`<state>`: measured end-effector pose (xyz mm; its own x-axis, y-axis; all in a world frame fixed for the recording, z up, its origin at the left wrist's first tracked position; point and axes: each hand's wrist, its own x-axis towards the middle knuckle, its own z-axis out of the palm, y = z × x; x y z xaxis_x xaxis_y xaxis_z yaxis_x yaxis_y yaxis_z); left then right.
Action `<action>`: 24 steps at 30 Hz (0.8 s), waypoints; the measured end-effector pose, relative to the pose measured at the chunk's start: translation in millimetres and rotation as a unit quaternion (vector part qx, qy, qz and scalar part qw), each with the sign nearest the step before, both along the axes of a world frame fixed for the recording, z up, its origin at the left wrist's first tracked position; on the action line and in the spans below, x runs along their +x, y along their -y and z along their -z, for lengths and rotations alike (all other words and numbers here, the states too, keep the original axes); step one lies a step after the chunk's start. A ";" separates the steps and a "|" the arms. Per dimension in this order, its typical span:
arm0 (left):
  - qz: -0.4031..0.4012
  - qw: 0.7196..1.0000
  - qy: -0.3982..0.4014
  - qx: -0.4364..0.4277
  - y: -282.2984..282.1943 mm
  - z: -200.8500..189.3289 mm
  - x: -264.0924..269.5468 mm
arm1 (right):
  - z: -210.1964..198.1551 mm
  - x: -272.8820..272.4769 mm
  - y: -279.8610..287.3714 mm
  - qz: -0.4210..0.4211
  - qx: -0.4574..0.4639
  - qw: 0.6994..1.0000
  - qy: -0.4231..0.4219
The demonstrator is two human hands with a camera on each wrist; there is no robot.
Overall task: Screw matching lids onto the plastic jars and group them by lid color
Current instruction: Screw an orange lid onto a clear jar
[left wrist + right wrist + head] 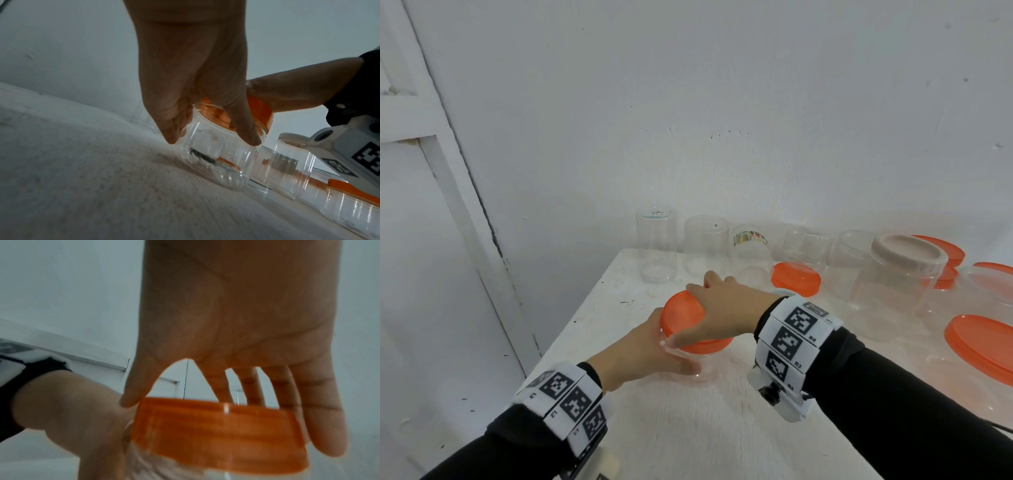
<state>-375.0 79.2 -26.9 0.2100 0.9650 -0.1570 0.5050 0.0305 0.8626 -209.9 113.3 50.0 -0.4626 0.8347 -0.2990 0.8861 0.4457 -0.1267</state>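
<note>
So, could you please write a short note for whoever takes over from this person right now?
Left hand grips the clear jar on the white table. Right hand grips the orange lid on top of that jar; whether it is tight cannot be told.
Done: one jar on the right wears a beige lid.
Left: the open jars by the wall, the loose orange lids, then grouping by colour.

Jar and lid held at the table's near left, other jars lined along the wall.

On the table (688, 428), the left hand (640, 356) grips a jar (216, 155) from the left; the right hand (722, 308) lies on its lid (683, 315). Behind, a row of open jars (705, 245) stands against the wall. A loose lid (796, 278) lies before that row; a capped jar (900, 274) stands right of it, more lids (983, 346) farther right.
</note>
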 end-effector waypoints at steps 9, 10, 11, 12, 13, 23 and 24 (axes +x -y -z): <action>0.003 1.000 -0.005 -0.004 -0.3 -0.3 0.2 | -8.3 1.1 -4.1 -0.051 -0.053 0.997 -0.033; 0.003 1.000 -0.004 -0.004 -0.3 0.0 0.1 | -6.8 1.3 -4.8 -0.046 -0.045 0.997 -0.033; 0.004 1.000 -0.003 -0.003 -0.5 0.2 -0.1 | -5.3 1.3 -5.2 -0.038 -0.036 0.998 -0.033; 0.005 1.000 -0.001 -0.003 -0.6 0.4 0.0 | -3.3 1.4 -5.4 -0.027 -0.025 0.999 -0.033; 0.005 1.000 -0.001 -0.003 -0.5 0.4 0.0 | -0.8 1.1 -4.8 -0.015 -0.016 0.999 -0.035; 0.006 1.000 0.007 0.000 -0.6 1.5 -0.1 | -4.8 6.1 -6.0 -0.061 -0.071 0.992 -0.088; 0.008 1.000 0.009 0.003 -0.8 1.6 0.0 | -4.6 6.8 -6.3 -0.063 -0.068 0.992 -0.089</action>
<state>-375.0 80.0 -28.5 0.2272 0.9627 -0.1471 0.4904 0.0174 0.8713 -203.1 119.6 54.6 -0.6167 0.7242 -0.3084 0.7823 0.5202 -0.3426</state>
